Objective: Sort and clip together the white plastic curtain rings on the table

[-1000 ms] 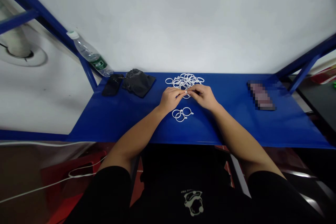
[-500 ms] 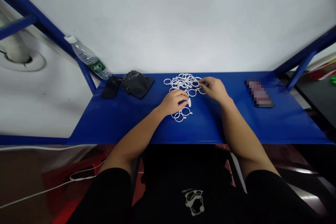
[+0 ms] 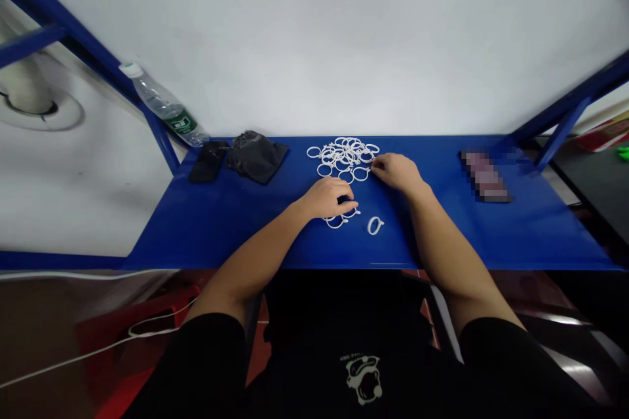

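A pile of white curtain rings (image 3: pixel 344 156), each a hoop with a small eyelet, lies near the wall at the back of the blue table. My right hand (image 3: pixel 399 171) is closed at the pile's right edge, fingertips pinched on a ring that the fingers mostly hide. Closer to the front, my left hand (image 3: pixel 328 199) has its thumb and fingers apart with nothing between them. Partly covered by that hand is a smaller group of rings (image 3: pixel 336 225). One single ring (image 3: pixel 375 226) stands tilted to the right of this group.
At the back left are a dark pouch (image 3: pixel 256 158), a black phone-like object (image 3: pixel 208 162) and a clear plastic bottle (image 3: pixel 170 108) leaning by the blue frame. A blurred-out flat object (image 3: pixel 485 175) lies on the right. The table's front edge (image 3: pixel 344 267) is close to my body.
My left hand has let go of a white ring, which is now farther right and nearer the front edge. The left fingers have spread. My right hand has shifted slightly down and left.
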Demonstrator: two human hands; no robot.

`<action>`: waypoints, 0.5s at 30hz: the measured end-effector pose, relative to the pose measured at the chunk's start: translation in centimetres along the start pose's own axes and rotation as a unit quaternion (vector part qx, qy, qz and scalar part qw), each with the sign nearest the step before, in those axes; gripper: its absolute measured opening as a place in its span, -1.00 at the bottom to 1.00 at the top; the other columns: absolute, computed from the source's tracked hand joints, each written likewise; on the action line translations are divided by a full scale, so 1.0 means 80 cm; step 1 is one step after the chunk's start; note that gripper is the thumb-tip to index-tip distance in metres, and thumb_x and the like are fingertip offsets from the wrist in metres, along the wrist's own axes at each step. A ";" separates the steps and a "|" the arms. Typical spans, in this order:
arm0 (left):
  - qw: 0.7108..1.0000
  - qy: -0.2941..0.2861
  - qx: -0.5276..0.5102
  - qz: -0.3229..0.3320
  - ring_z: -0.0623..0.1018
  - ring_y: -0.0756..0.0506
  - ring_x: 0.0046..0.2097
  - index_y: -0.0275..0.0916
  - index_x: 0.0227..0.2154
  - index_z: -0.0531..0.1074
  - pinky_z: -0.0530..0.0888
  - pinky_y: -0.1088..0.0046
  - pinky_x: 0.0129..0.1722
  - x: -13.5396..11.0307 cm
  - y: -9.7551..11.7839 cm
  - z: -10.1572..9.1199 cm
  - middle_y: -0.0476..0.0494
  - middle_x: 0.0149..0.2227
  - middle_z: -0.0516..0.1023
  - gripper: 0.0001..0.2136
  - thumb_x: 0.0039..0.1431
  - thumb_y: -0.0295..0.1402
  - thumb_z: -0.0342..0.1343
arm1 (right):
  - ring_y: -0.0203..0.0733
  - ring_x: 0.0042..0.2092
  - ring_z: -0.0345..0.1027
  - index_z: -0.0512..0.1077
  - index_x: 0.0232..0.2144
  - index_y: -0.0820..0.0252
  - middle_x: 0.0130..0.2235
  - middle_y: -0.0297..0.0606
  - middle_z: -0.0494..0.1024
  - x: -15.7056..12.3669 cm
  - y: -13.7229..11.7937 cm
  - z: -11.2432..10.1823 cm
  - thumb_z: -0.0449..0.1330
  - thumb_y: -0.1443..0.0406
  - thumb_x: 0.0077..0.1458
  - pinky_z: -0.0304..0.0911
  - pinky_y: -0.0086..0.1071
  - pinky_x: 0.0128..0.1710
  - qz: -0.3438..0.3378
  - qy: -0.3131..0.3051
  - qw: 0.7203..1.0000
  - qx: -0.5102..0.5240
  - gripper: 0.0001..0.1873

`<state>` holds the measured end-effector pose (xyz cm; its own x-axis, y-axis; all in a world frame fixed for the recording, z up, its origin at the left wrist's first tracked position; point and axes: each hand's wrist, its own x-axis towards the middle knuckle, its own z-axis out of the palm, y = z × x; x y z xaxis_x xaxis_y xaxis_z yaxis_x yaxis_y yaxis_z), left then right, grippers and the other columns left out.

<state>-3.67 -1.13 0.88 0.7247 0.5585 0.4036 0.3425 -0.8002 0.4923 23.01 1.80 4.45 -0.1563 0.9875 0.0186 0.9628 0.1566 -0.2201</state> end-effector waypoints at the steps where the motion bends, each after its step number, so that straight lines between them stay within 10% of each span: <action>1: 1.000 0.009 0.001 0.000 0.72 -0.18 -0.07 -0.14 -0.22 0.65 0.60 0.15 0.03 0.000 0.001 0.000 -0.13 -0.14 0.76 -0.86 0.40 -0.20 0.32 | 0.04 -0.11 0.60 0.71 -0.16 0.07 -0.09 -0.09 0.77 0.000 0.001 -0.001 0.25 0.23 0.33 0.37 -0.25 -0.18 0.004 0.010 1.000 -0.001 -0.79; 9: 0.994 0.102 0.036 -0.023 0.71 -0.20 0.01 -0.17 -0.06 0.67 0.60 0.10 0.09 0.002 0.005 0.005 -0.19 -0.05 0.76 -0.82 0.47 -0.19 0.31 | 0.00 -0.12 0.60 0.72 -0.10 0.13 -0.07 -0.07 0.78 -0.006 -0.009 -0.009 0.24 0.18 0.35 0.43 -0.17 -0.05 -0.063 0.118 0.975 0.177 -0.72; 15: 0.975 0.201 0.063 -0.068 0.73 -0.16 -0.05 -0.15 -0.03 0.69 0.60 0.13 0.06 0.001 -0.015 -0.006 -0.17 -0.10 0.78 -0.85 0.54 -0.26 0.24 | -0.17 -0.32 0.46 0.71 -0.21 0.13 -0.30 -0.21 0.72 -0.021 -0.046 0.004 0.35 -0.02 0.28 0.33 -0.28 -0.27 -0.145 0.041 0.918 0.367 -0.64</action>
<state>-4.32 0.01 0.68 0.3835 0.6812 0.6236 0.5081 -0.7195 0.4735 19.63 -0.45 4.93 -0.3363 0.9088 0.2468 0.4703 0.3891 -0.7921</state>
